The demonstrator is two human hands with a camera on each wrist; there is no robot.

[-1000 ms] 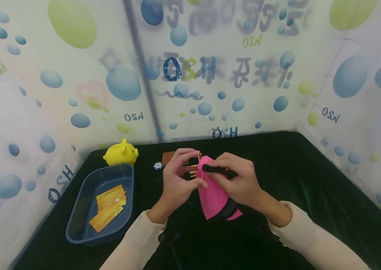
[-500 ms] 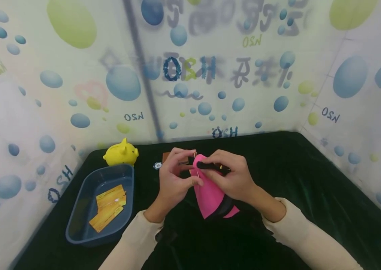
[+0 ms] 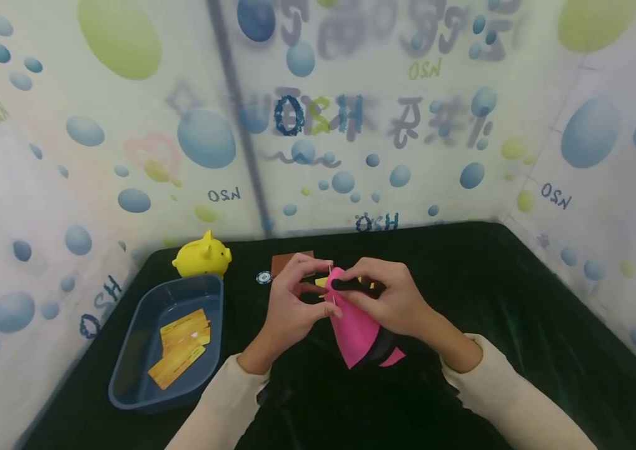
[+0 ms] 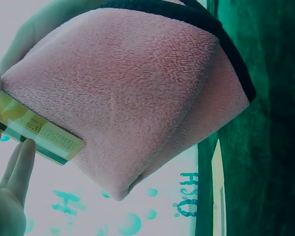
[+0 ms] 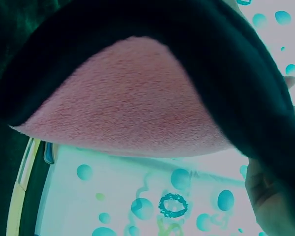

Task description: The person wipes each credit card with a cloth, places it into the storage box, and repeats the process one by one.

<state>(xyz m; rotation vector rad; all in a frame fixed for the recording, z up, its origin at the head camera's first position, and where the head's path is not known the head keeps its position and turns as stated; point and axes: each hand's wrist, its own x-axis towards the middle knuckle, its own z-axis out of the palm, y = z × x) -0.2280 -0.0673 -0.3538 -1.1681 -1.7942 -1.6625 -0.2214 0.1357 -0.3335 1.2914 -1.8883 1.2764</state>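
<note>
1. The yellow bank-style card was in your left hand, held by opposite edges between thumb and fingertip; the rest of your fingers were spread. Its dark stripe and rows of fine print showed, too small to read.
2. Your right hand pinched the black-edged pink plush cloth, fingers bent around it. The cloth touched the card, between your two hands, and its lower part hung loose.
3. Beyond your left hand lay a brown flat item, with a poker chip just beside it, its marking illegible.
4. To your left, a blue tray held overlapping yellow cards, lettering unreadable. A yellow piggy bank stood behind it.
5. The surrounding curtain read "H2O" repeatedly, reversed, among blue and green drops; I couldn't read its faint grey characters.
</note>
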